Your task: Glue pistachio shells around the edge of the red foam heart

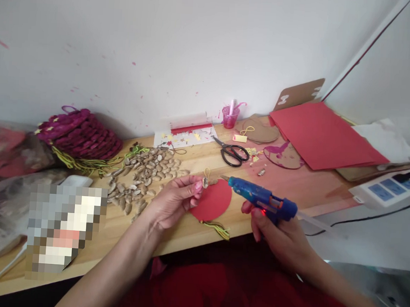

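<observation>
My left hand (181, 194) pinches a small peanut shell (205, 183) between thumb and fingers, over the left edge of a red paper disc (215, 202). The disc has a yellow loop (207, 173) at its top, a few shells along its upper edge and a yellow-green tassel (219, 229) at its bottom. My right hand (270, 228) is wrapped round the handle of a blue glue gun (261, 195). Its nozzle points left, just above the disc's top edge and a little right of the held shell.
Loose peanut shells (136, 181) lie left of the disc. Black scissors (233, 154), a pink cup (230, 116), red sheets (325, 134) and a power strip (388, 187) are behind and right. At the left sit a purple woven basket (83, 133) and plastic bags (5, 205).
</observation>
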Demonstrator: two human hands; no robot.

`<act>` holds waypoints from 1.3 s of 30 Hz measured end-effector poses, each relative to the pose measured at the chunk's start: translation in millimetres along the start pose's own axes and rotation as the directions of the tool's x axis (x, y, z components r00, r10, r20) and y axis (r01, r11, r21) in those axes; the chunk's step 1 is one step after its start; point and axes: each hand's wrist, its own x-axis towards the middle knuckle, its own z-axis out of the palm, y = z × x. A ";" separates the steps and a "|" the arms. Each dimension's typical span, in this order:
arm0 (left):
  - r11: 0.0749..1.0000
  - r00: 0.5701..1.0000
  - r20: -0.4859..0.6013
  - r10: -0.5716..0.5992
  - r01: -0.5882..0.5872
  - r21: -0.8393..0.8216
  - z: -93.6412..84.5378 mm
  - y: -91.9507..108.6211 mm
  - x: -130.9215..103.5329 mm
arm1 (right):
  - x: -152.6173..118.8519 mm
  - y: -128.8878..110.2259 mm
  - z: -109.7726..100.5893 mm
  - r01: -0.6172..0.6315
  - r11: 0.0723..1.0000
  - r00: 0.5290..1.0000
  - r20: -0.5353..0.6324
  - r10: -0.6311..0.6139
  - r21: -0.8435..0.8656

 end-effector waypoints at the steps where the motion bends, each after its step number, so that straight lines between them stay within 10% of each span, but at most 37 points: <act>1: 0.999 1.000 -0.013 0.022 -0.021 0.043 1.1 2.0 2.6 | 0.9 2.2 -0.1 -0.016 0.999 0.999 -0.032 0.018 0.048; 6: 0.867 0.982 0.022 0.190 -0.178 0.465 10.0 11.0 19.6 | 9.2 7.3 2.4 -0.106 0.935 0.985 -0.096 0.146 0.340; 12: 0.163 0.852 0.298 0.430 -0.398 0.903 22.4 7.4 36.6 | 19.8 5.5 5.4 -0.135 0.741 0.951 -0.123 0.283 0.658; 15: -0.008 0.820 0.404 0.406 -0.439 0.899 23.3 0.8 42.6 | 23.1 3.9 4.9 -0.223 0.634 0.936 -0.018 0.351 0.740; 28: -0.156 0.826 0.452 0.336 -0.425 0.892 17.8 -11.6 50.6 | 34.1 7.6 4.2 -0.400 0.398 0.879 0.224 0.420 0.825; 39: -0.171 0.842 0.438 0.315 -0.404 0.899 17.5 -13.5 52.4 | 36.1 5.7 2.0 -0.445 0.379 0.851 0.252 0.461 0.811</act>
